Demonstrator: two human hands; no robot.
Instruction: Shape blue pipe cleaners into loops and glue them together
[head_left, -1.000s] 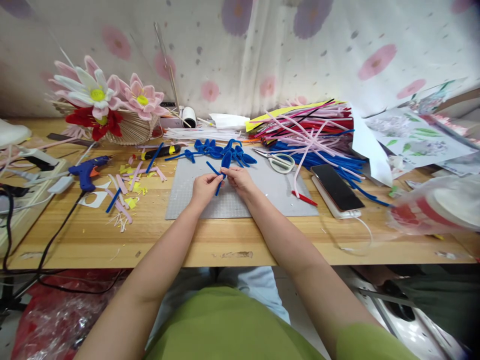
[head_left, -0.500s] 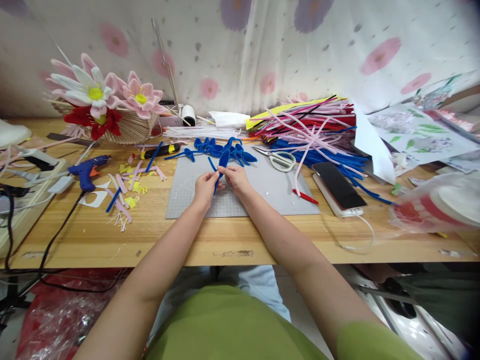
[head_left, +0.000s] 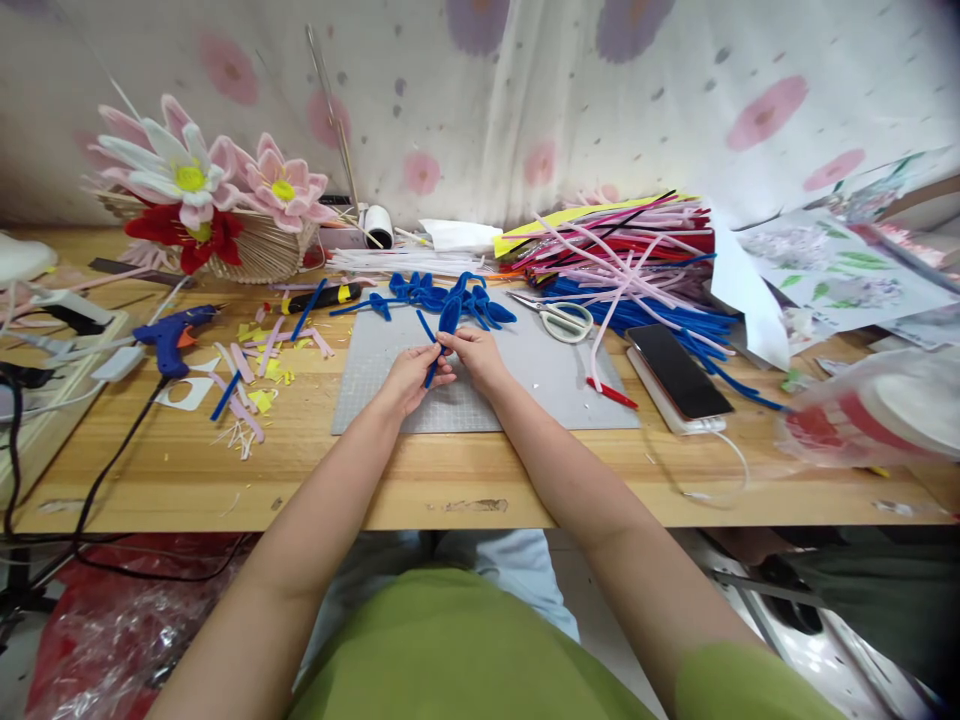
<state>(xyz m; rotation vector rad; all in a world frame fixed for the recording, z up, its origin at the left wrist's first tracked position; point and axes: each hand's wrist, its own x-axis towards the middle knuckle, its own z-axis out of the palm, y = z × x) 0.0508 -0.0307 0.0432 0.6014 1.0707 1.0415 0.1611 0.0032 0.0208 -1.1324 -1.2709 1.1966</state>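
Above the grey cutting mat (head_left: 540, 385), my two hands meet around a blue pipe cleaner piece (head_left: 449, 315) bent into a petal-like loop, with a thin stem end poking out at the left and below. My left hand (head_left: 414, 375) pinches its lower part between thumb and fingers. Fingertips of my right hand (head_left: 478, 358) close on the same piece, touching those of the left. Just beyond lie several finished-looking blue pipe cleaner shapes (head_left: 420, 290) in a cluster on the mat's far edge. Fingers hide the join of the held piece.
Scissors (head_left: 566, 320) and a red pen-like tool (head_left: 613, 394) lie right on the mat, near a phone (head_left: 679, 370). Behind is a heap of pipe cleaners (head_left: 637, 260). At left are a blue glue gun (head_left: 174, 340), cut scraps (head_left: 262, 365) and a flower basket (head_left: 259, 255).
Both hands stay at nearly the same spot, still pinching the blue piece. My left hand's lower fingers have shifted slightly; the view has moved a little.
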